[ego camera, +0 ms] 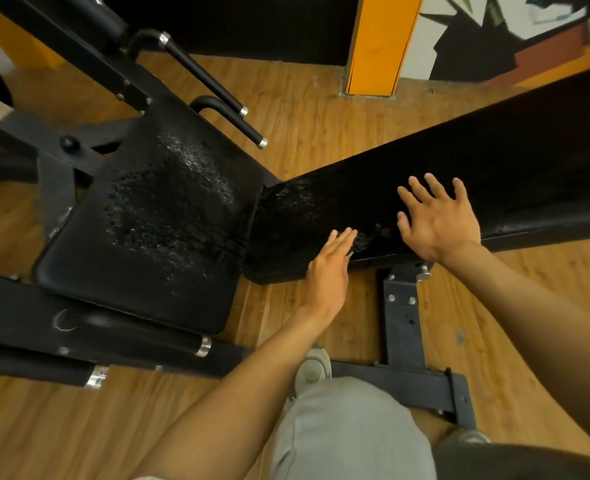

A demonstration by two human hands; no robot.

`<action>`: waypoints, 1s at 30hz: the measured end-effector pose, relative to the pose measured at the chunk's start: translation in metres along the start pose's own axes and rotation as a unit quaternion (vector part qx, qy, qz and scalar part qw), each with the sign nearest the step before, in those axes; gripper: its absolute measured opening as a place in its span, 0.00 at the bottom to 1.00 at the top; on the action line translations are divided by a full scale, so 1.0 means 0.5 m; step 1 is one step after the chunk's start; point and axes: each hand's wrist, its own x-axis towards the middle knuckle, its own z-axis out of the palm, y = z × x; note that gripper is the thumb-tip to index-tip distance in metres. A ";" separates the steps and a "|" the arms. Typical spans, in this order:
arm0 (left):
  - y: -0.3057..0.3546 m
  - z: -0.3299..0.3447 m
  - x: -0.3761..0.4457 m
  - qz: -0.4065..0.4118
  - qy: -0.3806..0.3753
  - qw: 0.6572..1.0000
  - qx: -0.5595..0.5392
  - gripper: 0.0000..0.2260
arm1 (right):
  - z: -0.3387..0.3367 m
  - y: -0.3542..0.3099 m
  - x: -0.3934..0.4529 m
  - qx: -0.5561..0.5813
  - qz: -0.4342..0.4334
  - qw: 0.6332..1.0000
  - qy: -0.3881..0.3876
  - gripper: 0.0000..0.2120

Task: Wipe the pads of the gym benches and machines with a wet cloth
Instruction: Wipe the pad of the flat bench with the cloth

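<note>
A black seat pad [155,230], worn and glistening wet in its middle, sits at centre left. A long black back pad [477,168] runs from it up to the right, with a wet sheen at its near end. My right hand [439,220] lies flat on the back pad with its fingers spread. My left hand [331,268] reaches to the pad's near edge with straight fingers. Between the two hands, at my left fingertips, lies a small dark crumpled thing [369,239], which may be the cloth; it is too dark to tell.
The bench's steel frame [404,323] and foot bar stand on the wooden floor below the pad. Padded black handles [217,91] and machine arms crowd the left. An orange pillar [380,43] rises at the back. My knee in grey shorts [349,431] and shoe are below.
</note>
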 end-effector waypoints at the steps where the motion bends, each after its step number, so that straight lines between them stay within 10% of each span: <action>1: -0.027 -0.010 -0.006 -0.031 0.017 0.999 -0.006 0.22 | -0.003 -0.001 0.000 0.001 -0.002 1.000 -0.001 0.30; 30: -0.074 0.003 0.218 0.008 -0.067 0.992 0.104 0.21 | 0.038 -0.048 0.142 -0.006 -0.010 0.999 -0.050 0.30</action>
